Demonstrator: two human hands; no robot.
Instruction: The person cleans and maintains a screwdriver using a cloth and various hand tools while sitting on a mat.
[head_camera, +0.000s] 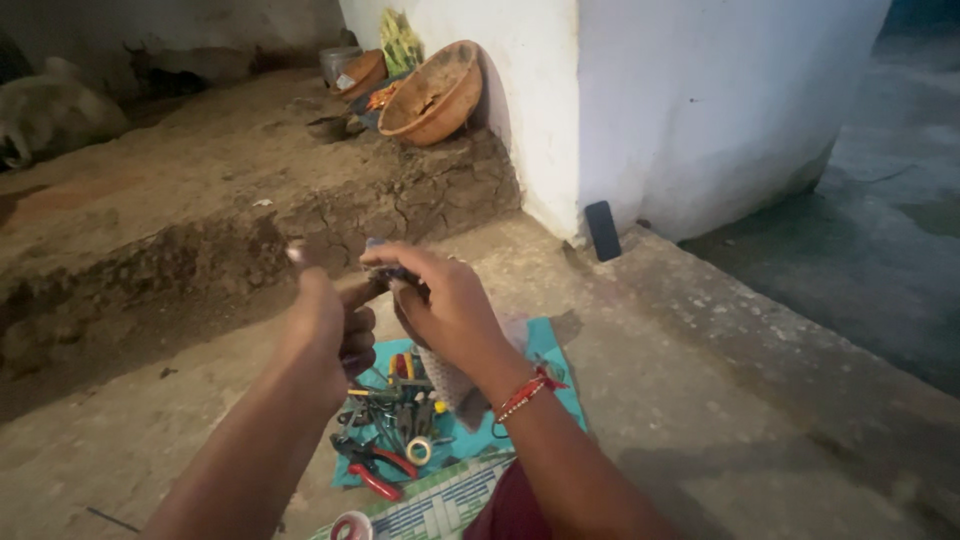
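My left hand (325, 325) is raised with its fingers curled and thumb up, touching a small dark object (385, 272) that my right hand (445, 305) pinches between thumb and fingers. What the object is I cannot make out; most of it is hidden by the fingers. A red thread bracelet (525, 392) circles my right wrist. Below the hands a teal cloth (545, 345) on the concrete floor carries several hand tools (400, 410), red-handled pliers (375, 470) and a small roll of tape (419, 450).
A black phone (602, 230) leans against the white wall (690, 110). Clay bowls (432, 92) sit on a cracked earth ledge (200, 200) at the back. A patterned mat (440, 505) and a red-white tape roll (350, 525) lie at the bottom edge.
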